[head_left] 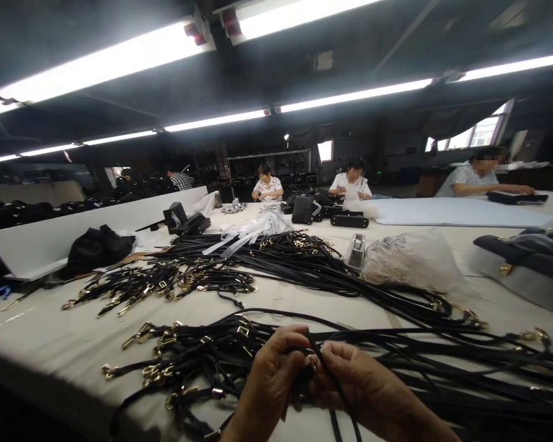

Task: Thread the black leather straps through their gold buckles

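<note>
My left hand [276, 374] and my right hand [354, 380] are close together at the lower middle of the view, both with bent fingers closed round a thin black strap [338, 393]. A small metal piece glints between the fingertips. From the hands the strap hangs down to the bottom edge. Under and beside them lies a loose pile of black straps [203, 362] with gold clasps and buckles. Beyond it, a second large bundle of black straps [304, 261] stretches across the white table [50, 331].
A clear plastic bag [410, 258] and a small clear box [356, 250] stand beyond the right hand. Black cases [304, 210] and white strips [258, 227] lie farther back. Several people work across the table. A black bag [100, 247] is at the left.
</note>
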`<state>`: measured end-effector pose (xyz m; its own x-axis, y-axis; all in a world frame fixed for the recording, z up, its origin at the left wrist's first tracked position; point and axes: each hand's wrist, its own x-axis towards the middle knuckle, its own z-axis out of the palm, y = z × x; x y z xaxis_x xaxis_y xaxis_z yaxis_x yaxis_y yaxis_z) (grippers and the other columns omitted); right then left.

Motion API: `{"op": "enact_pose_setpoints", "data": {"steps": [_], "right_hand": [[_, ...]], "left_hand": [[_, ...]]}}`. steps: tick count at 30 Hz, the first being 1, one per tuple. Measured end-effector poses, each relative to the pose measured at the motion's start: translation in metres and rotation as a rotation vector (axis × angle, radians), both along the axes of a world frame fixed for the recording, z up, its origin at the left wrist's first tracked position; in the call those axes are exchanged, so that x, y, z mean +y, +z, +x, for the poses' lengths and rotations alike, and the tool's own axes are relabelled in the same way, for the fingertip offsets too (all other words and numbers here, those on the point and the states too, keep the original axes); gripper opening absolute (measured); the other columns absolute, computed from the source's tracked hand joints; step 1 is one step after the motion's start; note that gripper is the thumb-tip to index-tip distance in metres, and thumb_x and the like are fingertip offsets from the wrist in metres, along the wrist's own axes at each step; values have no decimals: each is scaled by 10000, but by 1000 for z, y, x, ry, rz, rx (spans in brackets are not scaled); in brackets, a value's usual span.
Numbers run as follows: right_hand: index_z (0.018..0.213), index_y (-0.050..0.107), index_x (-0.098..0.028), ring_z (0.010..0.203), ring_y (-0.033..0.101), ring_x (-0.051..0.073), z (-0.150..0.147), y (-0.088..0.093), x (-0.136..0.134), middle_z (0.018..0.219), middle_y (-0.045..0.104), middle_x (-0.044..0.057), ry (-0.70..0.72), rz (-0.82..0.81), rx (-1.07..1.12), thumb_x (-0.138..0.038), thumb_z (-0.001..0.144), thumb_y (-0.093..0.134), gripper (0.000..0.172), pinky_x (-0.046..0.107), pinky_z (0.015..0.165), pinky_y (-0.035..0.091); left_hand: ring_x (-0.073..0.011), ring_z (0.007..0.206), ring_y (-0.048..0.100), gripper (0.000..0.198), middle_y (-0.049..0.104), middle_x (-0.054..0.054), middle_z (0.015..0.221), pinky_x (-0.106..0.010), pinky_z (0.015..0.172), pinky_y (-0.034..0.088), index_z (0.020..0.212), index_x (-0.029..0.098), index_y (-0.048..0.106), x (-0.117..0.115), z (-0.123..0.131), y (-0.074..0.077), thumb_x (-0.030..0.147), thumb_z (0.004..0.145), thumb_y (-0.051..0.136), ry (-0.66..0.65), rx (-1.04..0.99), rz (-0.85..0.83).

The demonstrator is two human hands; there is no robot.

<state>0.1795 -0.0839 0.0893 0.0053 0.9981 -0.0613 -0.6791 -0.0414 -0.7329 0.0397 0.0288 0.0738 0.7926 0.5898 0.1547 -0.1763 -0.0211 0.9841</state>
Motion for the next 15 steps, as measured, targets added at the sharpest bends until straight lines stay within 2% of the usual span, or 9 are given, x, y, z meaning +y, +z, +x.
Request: {"op": "enact_pose_setpoints", "data": {"steps": [1, 3, 5, 7, 10, 13, 15], "right_hand": [[823, 623, -119, 721, 674, 144, -1, -1, 0, 775, 685, 38, -11, -37, 19, -315, 836, 778, 251, 290, 747, 503], [812, 628, -129, 713, 664, 140, -2, -3, 1, 780, 682, 27, -30, -110, 32, -327, 791, 816, 274, 259, 689, 490], [787, 629, -133, 705, 646, 135, -4, -5, 3, 790, 686, 29, -62, -146, -6, -357, 734, 856, 323, 226, 634, 457], [728, 625, -127, 630, 589, 107, -7, -6, 6, 714, 667, 15, -124, -140, -125, -384, 703, 870, 356, 204, 584, 409], [665, 625, -116, 554, 503, 87, -8, -6, 10, 588, 610, -10, -182, -90, -346, -422, 730, 836, 378, 212, 573, 378], [696, 616, -124, 559, 527, 102, -4, -6, 9, 603, 629, 2, -151, -63, -399, -456, 761, 796, 384, 225, 574, 412], [745, 595, -140, 491, 492, 80, 2, -8, 5, 643, 651, 9, -124, -101, -401, -494, 765, 778, 399, 195, 461, 366]], "left_hand": [[-72, 477, 535, 349, 674, -65, 977, -170, 386, 380, 977, 180, 653, 1, -2, 0, 506, 852, 658, 30, 12, 59], [-109, 541, 531, 272, 621, -7, 740, -198, 486, 406, 922, 182, 643, 2, -5, 1, 451, 884, 635, 106, 33, 236], [-146, 646, 561, 244, 599, -9, 707, -231, 610, 429, 809, 181, 639, 1, -7, 4, 384, 929, 578, 179, 56, 433], [-164, 699, 575, 287, 617, -24, 737, -247, 665, 424, 769, 185, 633, -2, -9, 9, 344, 969, 503, 198, 86, 537], [-179, 731, 610, 233, 663, -32, 782, -258, 694, 443, 826, 189, 628, -7, -11, 15, 338, 964, 514, 82, 99, 429], [-189, 742, 644, 202, 695, -36, 777, -262, 701, 475, 866, 172, 640, -4, -13, 11, 373, 876, 664, -47, 80, 143], [-138, 634, 601, 305, 678, -30, 719, -212, 596, 441, 844, 148, 662, 2, -15, 4, 443, 812, 731, -41, 48, -26]]}}
